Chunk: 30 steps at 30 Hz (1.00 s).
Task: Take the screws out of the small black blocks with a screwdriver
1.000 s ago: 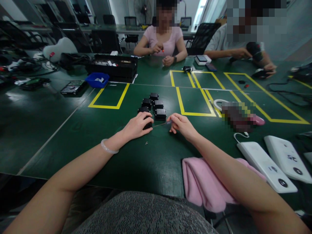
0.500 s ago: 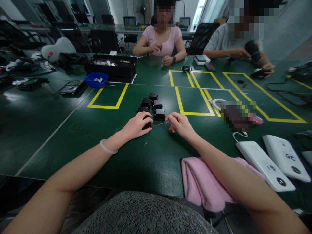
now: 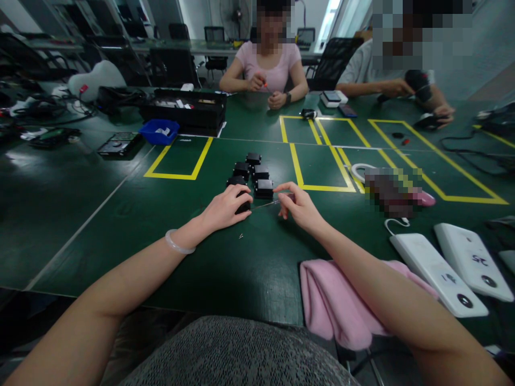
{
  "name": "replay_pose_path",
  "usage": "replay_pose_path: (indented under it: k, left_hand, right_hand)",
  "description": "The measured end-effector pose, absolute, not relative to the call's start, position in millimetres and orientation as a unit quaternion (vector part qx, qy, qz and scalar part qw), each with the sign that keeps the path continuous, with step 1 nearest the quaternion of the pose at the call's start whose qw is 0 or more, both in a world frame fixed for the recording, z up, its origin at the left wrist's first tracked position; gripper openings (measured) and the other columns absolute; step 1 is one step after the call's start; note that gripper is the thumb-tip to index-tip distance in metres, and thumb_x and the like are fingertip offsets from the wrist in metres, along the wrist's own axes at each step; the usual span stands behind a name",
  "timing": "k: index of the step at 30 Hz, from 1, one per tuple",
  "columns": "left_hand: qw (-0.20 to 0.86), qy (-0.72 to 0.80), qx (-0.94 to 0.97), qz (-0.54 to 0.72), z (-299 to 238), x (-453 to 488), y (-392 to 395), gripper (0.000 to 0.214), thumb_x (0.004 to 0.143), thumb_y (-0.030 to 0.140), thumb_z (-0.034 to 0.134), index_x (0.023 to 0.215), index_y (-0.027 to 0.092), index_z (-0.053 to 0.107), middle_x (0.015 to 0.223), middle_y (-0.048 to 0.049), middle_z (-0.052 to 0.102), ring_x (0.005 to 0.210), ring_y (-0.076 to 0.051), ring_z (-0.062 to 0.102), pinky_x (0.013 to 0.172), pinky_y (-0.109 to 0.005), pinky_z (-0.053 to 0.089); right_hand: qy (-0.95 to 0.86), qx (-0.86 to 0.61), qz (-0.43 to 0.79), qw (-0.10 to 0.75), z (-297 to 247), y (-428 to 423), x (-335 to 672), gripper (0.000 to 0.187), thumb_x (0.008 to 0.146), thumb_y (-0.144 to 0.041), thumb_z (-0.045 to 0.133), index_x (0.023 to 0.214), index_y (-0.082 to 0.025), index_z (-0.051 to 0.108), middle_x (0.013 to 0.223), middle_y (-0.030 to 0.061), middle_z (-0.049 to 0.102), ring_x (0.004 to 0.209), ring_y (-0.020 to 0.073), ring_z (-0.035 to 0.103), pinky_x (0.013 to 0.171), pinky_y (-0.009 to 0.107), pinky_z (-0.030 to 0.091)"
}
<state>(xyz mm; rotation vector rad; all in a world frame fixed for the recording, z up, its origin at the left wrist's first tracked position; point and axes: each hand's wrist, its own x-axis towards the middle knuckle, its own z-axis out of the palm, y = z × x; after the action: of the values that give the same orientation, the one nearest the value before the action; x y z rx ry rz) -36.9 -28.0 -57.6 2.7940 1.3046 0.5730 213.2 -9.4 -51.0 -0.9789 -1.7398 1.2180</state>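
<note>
My left hand (image 3: 228, 208) is closed around a small black box (image 3: 243, 202), pressing it to the green table; the fingers cover part of it. In my right hand (image 3: 296, 205) is a screwdriver (image 3: 272, 202), its thin shaft pointing left so that the tip meets the held box's right side near my left fingertips. The right forefinger is lifted off the handle. Just beyond my hands stand several similar black boxes (image 3: 264, 187) in two loose rows. Tiny screws (image 3: 241, 236) lie on the table nearer to me.
A pink cloth (image 3: 336, 300) lies under my right forearm, beside white power banks (image 3: 438, 273). Yellow tape (image 3: 322, 187) marks the table. A blue tray (image 3: 159, 132) stands at the left before a black bin (image 3: 185, 115). Two people (image 3: 267, 64) sit opposite, their hands busy.
My right forefinger has straightened and lifted, showing more of the screwdriver handle. My left hand and the box stay in place.
</note>
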Motion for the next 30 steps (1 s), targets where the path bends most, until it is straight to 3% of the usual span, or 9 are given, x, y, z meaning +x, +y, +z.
replay_pose_path:
  k: [3,9,17,23,30]
  left_hand:
    - [-0.001,0.416,0.891,0.184,-58.5,-37.3,-27.6,0.023,0.092,0.028,0.068,0.112,0.019,0.059,0.133,-0.0125,0.057,0.118,-0.029,0.057,0.083,-0.040,0.061]
    - [0.004,0.415,0.891,0.182,-57.7,-37.5,-28.1,0.023,0.092,0.028,0.067,0.112,0.019,0.060,0.134,-0.0129,0.056,0.119,-0.030,0.057,0.083,-0.041,0.061]
    - [0.000,0.414,0.892,0.181,-57.6,-37.3,-27.6,0.024,0.092,0.027,0.068,0.112,0.018,0.059,0.133,-0.0133,0.057,0.119,-0.029,0.057,0.082,-0.040,0.061]
    - [0.000,0.416,0.891,0.182,-58.0,-37.5,-27.4,0.023,0.093,0.028,0.066,0.113,0.019,0.059,0.134,-0.0133,0.056,0.119,-0.030,0.057,0.082,-0.040,0.061]
    - [0.009,0.417,0.890,0.183,-57.9,-38.1,-27.3,0.023,0.092,0.028,0.066,0.112,0.020,0.060,0.134,-0.0127,0.056,0.120,-0.030,0.056,0.085,-0.042,0.060]
  right_hand:
    - [-0.682,-0.372,0.490,0.395,-50.3,-9.8,213.2,0.020,0.094,-0.036,0.060,0.106,-0.021,0.053,0.054,-0.0105,0.052,0.044,0.0102,0.052,0.054,0.027,0.052]
    - [-0.684,-0.388,0.485,0.382,-53.4,-7.5,214.3,0.025,0.097,-0.044,0.055,0.095,-0.020,0.056,0.046,-0.0112,0.044,0.040,0.0099,0.049,0.053,0.027,0.049]
    - [-0.675,-0.356,0.506,0.402,-52.8,-8.5,213.1,0.025,0.095,-0.039,0.060,0.109,-0.022,0.050,0.054,-0.0115,0.051,0.044,0.0104,0.051,0.055,0.027,0.053]
    - [-0.662,-0.381,0.515,0.389,-52.8,-7.5,213.4,0.026,0.098,-0.047,0.054,0.095,-0.021,0.055,0.044,-0.0140,0.037,0.038,0.0086,0.045,0.056,0.027,0.053]
    - [-0.657,-0.374,0.516,0.404,-52.8,-7.1,213.2,0.023,0.092,-0.041,0.065,0.099,-0.023,0.051,0.051,-0.0119,0.050,0.043,0.0097,0.051,0.054,0.027,0.054]
